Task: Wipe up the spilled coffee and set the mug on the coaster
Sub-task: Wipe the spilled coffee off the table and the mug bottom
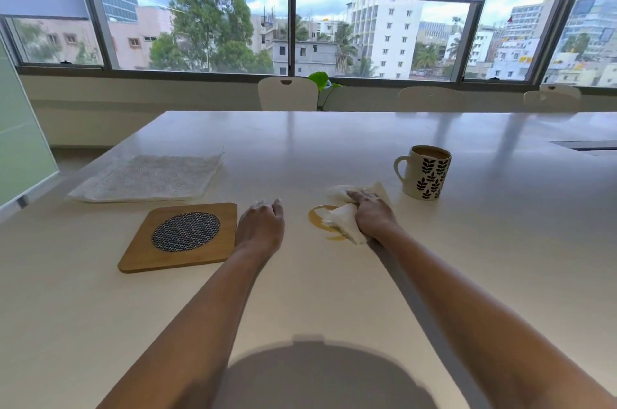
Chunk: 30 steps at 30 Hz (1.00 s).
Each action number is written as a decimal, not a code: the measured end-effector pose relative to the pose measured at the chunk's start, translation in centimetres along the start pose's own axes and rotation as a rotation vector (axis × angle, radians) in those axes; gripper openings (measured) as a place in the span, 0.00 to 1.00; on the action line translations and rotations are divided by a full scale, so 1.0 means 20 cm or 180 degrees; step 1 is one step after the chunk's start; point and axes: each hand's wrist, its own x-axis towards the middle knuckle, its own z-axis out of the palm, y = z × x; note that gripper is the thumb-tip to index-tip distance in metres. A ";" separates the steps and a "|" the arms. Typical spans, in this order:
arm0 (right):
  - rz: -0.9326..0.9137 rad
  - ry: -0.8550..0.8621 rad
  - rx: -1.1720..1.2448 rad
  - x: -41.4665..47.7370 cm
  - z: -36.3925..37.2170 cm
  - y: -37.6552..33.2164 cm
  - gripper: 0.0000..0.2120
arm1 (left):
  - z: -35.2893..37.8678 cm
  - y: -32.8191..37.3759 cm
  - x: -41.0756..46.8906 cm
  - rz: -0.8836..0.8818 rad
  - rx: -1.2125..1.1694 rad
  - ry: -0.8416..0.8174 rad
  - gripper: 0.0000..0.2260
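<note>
A brown coffee spill [317, 216] lies on the white table [334, 291], partly covered by a crumpled white tissue [344, 223]. My right hand [372, 213] presses down on that tissue, gripping it. To the right and farther back stands a cream mug [425, 173] with black leaf prints, its handle pointing left and coffee inside. At the left lies a square wooden coaster [182, 236] with a round woven inset. My left hand [262, 225] rests palm down on the table between the coaster and the spill, holding nothing.
A stack of white paper towels [150, 178] lies behind the coaster. White chairs [287, 93] and a small green plant [322, 81] stand beyond the table's far edge, under the windows. A glass panel [20, 141] stands at the left.
</note>
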 end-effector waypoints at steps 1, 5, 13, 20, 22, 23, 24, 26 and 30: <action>-0.0072 -0.0056 -0.0002 0.01 0.01 -0.04 0.24 | 0.00 0.00 0.00 -0.0016 -0.0002 -0.0035 0.23; -0.0651 -0.0381 0.0018 0.01 0.07 -0.19 0.25 | 0.01 -0.01 0.00 0.0001 -0.0002 -0.0022 0.27; -0.1210 -0.0591 -0.0272 -0.09 0.02 -0.14 0.27 | 0.01 -0.02 0.00 0.0121 -0.0064 -0.0005 0.28; -0.0468 -0.0097 -0.0433 -0.19 -0.05 0.00 0.22 | 0.00 -0.03 -0.02 0.0128 -0.0086 0.0002 0.28; -0.0279 0.0027 -0.0449 -0.25 -0.05 0.02 0.21 | 0.00 -0.03 -0.03 0.0122 -0.0138 -0.0002 0.28; -0.0211 0.0049 -0.0460 -0.29 -0.04 0.03 0.21 | 0.00 -0.03 -0.03 0.0130 -0.0161 0.0004 0.28; -0.0178 0.0045 -0.0461 -0.32 -0.04 0.03 0.21 | 0.00 -0.03 -0.03 0.0136 -0.0171 0.0012 0.28; -0.0217 -0.0016 -0.0413 -0.39 -0.03 0.01 0.22 | 0.00 -0.02 -0.03 0.0142 -0.0166 0.0035 0.29; -0.0685 -0.0289 -0.0245 -0.52 -0.02 -0.10 0.23 | 0.00 -0.03 -0.02 0.0089 -0.0245 0.0053 0.32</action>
